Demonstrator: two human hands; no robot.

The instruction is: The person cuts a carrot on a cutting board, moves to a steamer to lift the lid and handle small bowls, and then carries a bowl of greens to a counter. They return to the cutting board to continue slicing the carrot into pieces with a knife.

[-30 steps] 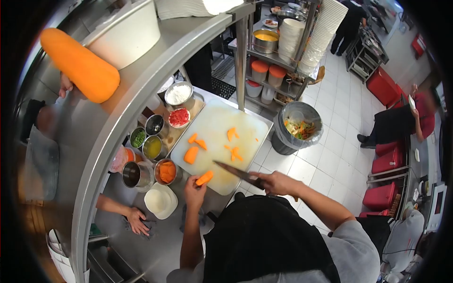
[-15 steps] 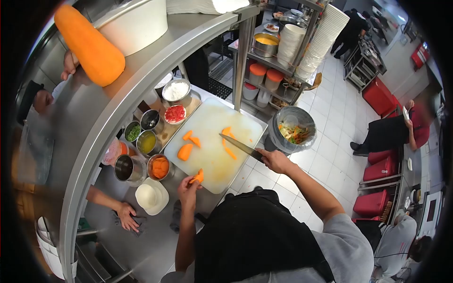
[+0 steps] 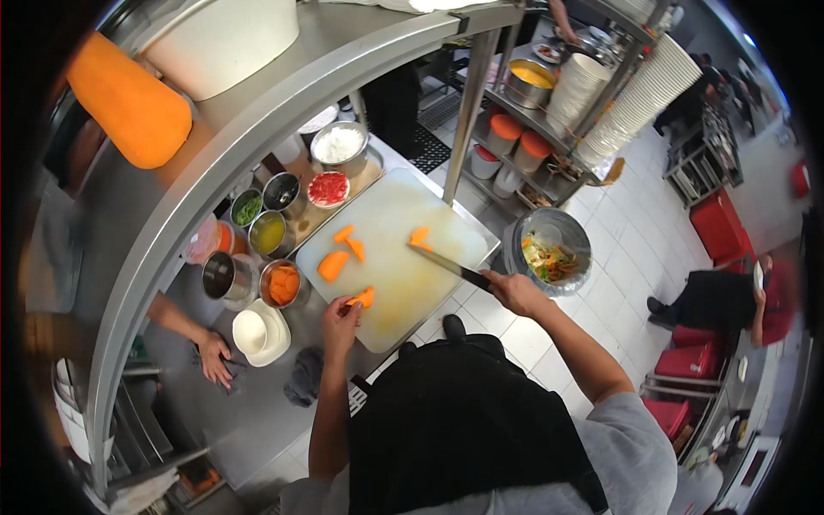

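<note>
My left hand (image 3: 340, 319) pinches an orange carrot piece (image 3: 364, 298) at the near edge of the white cutting board (image 3: 396, 275). My right hand (image 3: 515, 292) grips a knife (image 3: 446, 266) by its black handle, the blade lying flat across the board with its tip by a small pile of carrot pieces (image 3: 420, 238). A carrot chunk (image 3: 332, 266) and two smaller carrot bits (image 3: 349, 241) lie on the board's left part.
Metal containers hold cut carrot (image 3: 280, 284), green herbs (image 3: 247, 209), yellow liquid (image 3: 269, 233), red bits (image 3: 328, 189) and white stuff (image 3: 338, 146). A lined bin (image 3: 550, 249) stands right of the board. Another person's hand (image 3: 211, 359) presses a cloth. A big carrot (image 3: 129, 103) lies on the shelf.
My right hand swung the knife from the board's near edge to the far right part and pushed loose carrot pieces into a pile. My left hand kept its carrot piece.
</note>
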